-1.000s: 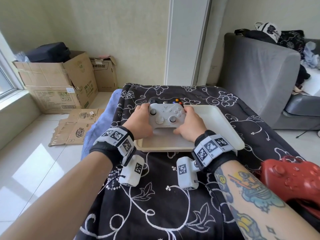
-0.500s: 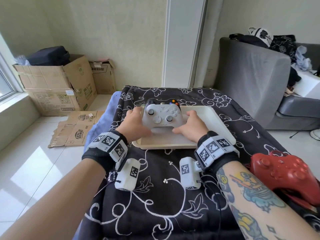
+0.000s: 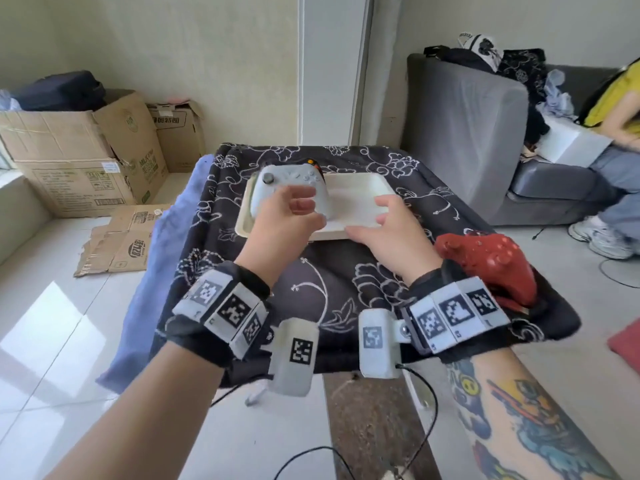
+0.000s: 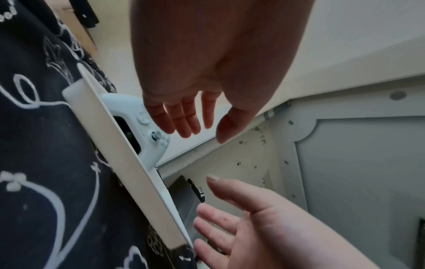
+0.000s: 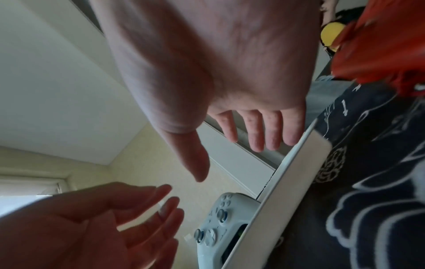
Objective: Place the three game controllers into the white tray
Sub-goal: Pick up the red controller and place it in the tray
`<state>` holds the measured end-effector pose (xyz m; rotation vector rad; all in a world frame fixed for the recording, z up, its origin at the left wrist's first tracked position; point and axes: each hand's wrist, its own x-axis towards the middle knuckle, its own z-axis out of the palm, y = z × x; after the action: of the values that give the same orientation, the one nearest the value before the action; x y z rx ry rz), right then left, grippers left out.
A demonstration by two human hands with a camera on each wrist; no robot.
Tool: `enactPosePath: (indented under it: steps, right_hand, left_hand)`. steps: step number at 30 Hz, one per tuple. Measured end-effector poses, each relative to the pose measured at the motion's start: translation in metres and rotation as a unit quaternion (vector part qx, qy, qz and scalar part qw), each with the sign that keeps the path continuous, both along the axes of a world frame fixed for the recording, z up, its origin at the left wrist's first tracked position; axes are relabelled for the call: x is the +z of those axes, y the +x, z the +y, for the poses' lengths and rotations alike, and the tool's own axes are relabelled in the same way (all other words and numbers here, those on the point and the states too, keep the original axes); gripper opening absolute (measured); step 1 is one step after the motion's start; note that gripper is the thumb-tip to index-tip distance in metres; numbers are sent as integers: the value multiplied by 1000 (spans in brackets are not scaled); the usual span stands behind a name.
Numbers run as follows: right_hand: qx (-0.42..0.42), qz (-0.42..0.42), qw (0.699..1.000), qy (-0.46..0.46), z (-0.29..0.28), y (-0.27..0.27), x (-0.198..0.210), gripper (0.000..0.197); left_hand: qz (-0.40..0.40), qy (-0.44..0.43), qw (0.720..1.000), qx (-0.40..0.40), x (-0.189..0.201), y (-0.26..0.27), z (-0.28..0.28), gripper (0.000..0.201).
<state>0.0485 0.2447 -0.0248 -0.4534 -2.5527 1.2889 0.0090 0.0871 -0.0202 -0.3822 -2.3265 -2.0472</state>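
The white controller (image 3: 287, 187) lies in the left part of the white tray (image 3: 360, 202), on the black floral cloth. Just behind it a black controller (image 3: 316, 167) with an orange button peeks out, mostly hidden. A red controller (image 3: 485, 261) sits on the cloth at the right, outside the tray. My left hand (image 3: 304, 209) hovers just in front of the white controller (image 4: 147, 131), fingers relaxed and holding nothing. My right hand (image 3: 377, 220) floats over the tray's near rim (image 5: 287, 182), fingers spread and empty; the red controller (image 5: 379, 45) is beside its wrist.
A grey sofa (image 3: 467, 133) stands right of the table, with a seated person (image 3: 616, 150) on it. Cardboard boxes (image 3: 79, 150) fill the left corner, flattened cardboard lies on the floor, and cables trail on the floor near me.
Both hands have let go of the white controller, which now lies in the tray. The hands have drawn back toward me and opened.
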Motion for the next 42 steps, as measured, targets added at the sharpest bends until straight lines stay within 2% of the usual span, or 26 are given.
enactPosePath:
  steps: [4,8,11,16,20,24,29,34,40,42]
  right_hand:
    - [-34,5,999,-2,19,35,-7,77]
    - [-77,31,996,18,42,52,-7,67]
    - [-110,43,992,33,61,60,-5,63]
    - [-220,57,973,42,100,67,-9,57]
    - [-273,15,962,6,127,70,-18,64]
    - [-253,-12,965,-63,131,70,-32,83]
    - [-255,-15,965,-65,133,66,-35,78]
    - [-242,-17,966,-91,138,64,-40,77]
    - [-219,-27,972,-76,143,72,-36,77]
    - [-214,-30,974,-67,145,71,-37,78]
  left_hand:
    - [0,-2,999,-32,-3,29,21,30]
    - [-20,-34,997,-66,-15,45,49,29]
    - [-15,-61,995,-82,-19,53,69,34]
    - [-12,-91,990,-106,-26,59,99,40]
    - [-41,-122,984,-121,-33,60,116,53]
    - [-83,-127,979,-133,-38,57,127,59]
    - [-116,-128,974,-147,-42,57,138,66]
    - [-134,-121,969,-168,-46,58,150,86]
    - [-146,-137,967,-158,-46,59,159,61]
    - [-159,-125,967,-157,-47,58,161,64]
